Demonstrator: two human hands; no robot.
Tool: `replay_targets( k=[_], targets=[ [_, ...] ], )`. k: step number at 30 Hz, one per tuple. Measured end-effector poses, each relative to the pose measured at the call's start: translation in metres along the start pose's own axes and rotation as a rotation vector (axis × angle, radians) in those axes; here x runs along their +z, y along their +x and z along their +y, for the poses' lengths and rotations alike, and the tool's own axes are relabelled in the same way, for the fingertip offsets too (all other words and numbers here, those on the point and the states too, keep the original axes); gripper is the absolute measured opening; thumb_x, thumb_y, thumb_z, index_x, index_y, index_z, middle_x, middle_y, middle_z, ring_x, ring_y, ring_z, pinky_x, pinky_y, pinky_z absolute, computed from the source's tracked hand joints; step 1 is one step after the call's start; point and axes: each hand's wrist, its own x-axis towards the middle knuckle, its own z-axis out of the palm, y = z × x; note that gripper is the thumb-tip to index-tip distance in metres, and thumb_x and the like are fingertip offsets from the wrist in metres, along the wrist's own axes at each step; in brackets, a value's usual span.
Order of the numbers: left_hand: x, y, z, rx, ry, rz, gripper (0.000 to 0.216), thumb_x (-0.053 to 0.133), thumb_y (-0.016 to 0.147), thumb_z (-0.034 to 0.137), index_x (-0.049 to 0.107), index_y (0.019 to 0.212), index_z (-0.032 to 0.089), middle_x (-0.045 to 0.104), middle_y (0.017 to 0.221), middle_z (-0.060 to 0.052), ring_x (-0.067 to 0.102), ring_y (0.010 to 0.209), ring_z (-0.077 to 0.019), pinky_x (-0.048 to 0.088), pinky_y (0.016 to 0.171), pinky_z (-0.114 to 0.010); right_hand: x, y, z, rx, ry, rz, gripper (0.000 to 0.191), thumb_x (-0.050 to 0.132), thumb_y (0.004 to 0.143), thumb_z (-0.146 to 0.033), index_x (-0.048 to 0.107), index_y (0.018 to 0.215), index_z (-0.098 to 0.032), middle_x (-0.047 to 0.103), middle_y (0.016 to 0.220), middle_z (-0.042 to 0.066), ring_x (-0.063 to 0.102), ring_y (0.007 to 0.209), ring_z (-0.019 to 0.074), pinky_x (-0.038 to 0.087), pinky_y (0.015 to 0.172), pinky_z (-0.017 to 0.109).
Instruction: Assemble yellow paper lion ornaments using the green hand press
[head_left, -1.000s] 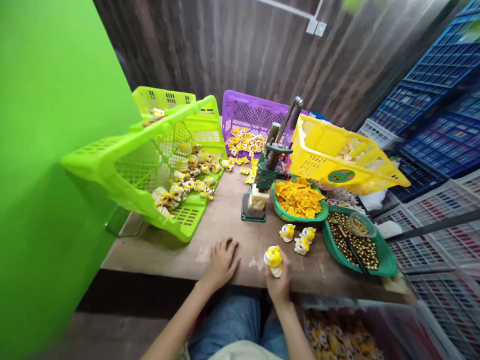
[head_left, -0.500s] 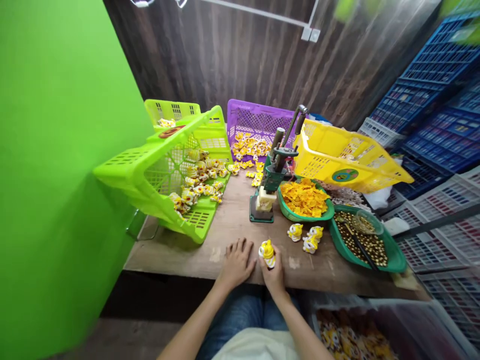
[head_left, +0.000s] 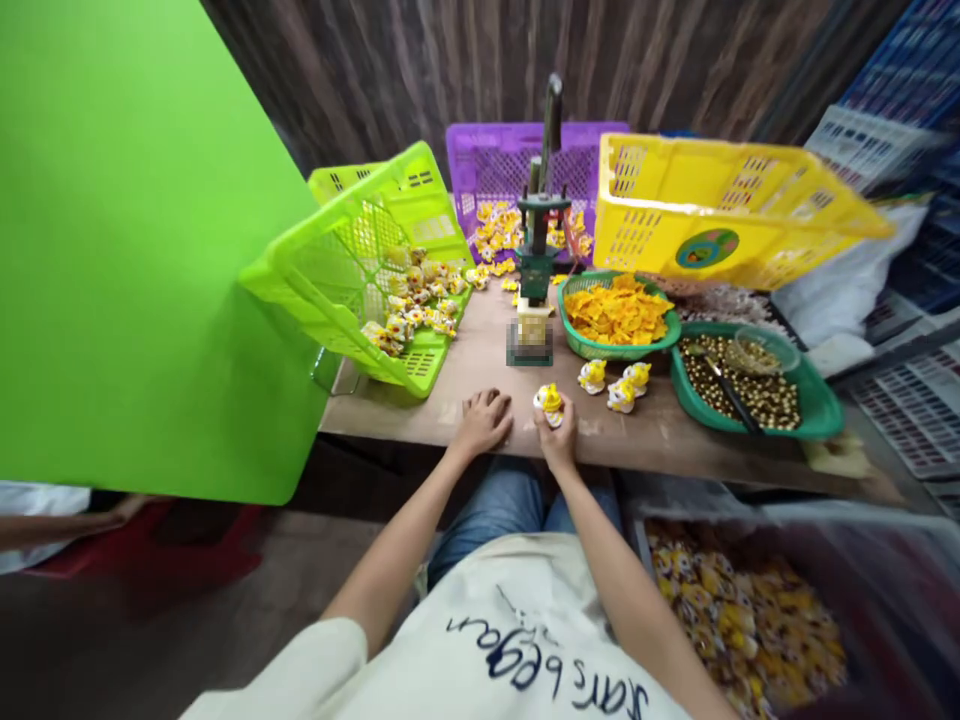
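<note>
My right hand (head_left: 559,435) is closed around a small yellow and white toy figure (head_left: 550,402), held upright at the near edge of the wooden table (head_left: 465,375). My left hand (head_left: 482,418) rests flat on the table just left of it, fingers lightly curled, holding nothing. Three more toy figures (head_left: 615,383) stand on the table to the right of my right hand. A green hand press (head_left: 536,260) stands behind my hands, its lever upright.
A green tray of yellow pieces (head_left: 616,312) and a green tray of small dark beads (head_left: 750,385) sit right of the press. Tilted lime (head_left: 360,270), purple (head_left: 495,165) and yellow (head_left: 720,215) baskets ring the table. A bin of figures (head_left: 742,610) sits lower right. A green panel (head_left: 135,250) fills the left.
The view has pulled back and tilted down, so my shirt and lap show. My right hand brought the figure closer to my left hand. My left hand stayed on the table.
</note>
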Motion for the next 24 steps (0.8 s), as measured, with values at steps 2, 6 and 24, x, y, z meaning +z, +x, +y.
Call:
replay_targets(
  k=[2, 6, 24],
  targets=[
    [0.001, 0.000, -0.002, -0.012, -0.053, 0.001, 0.041, 0.060, 0.086, 0.039, 0.065, 0.123, 0.024, 0.053, 0.139, -0.012, 0.041, 0.130, -0.0333, 0.020, 0.114, -0.054, -0.002, 0.001, -0.001, 0.012, 0.037, -0.004, 0.052, 0.062, 0.082, -0.050, 0.053, 0.121, -0.016, 0.065, 0.108, 0.011, 0.063, 0.090, 0.0187, 0.053, 0.082, 0.032],
    [0.011, 0.008, 0.004, -0.007, -0.243, 0.027, 0.043, 0.049, 0.093, 0.045, 0.064, 0.127, 0.022, 0.062, 0.131, -0.011, 0.051, 0.125, -0.0299, 0.035, 0.108, -0.049, -0.005, 0.001, -0.017, -0.019, 0.063, -0.032, 0.050, 0.065, 0.082, -0.046, 0.054, 0.121, -0.017, 0.065, 0.106, 0.009, 0.064, 0.090, 0.0177, 0.054, 0.084, 0.031],
    [0.012, 0.028, 0.079, -0.326, -1.669, -0.021, 0.054, 0.064, 0.082, 0.059, 0.066, 0.107, 0.012, 0.073, 0.094, -0.010, 0.070, 0.090, -0.0219, 0.055, 0.079, -0.030, 0.008, 0.002, -0.064, -0.044, 0.126, -0.158, 0.057, 0.072, 0.081, -0.035, 0.047, 0.130, -0.021, 0.056, 0.131, 0.013, 0.063, 0.111, 0.0202, 0.054, 0.096, 0.034]
  ],
)
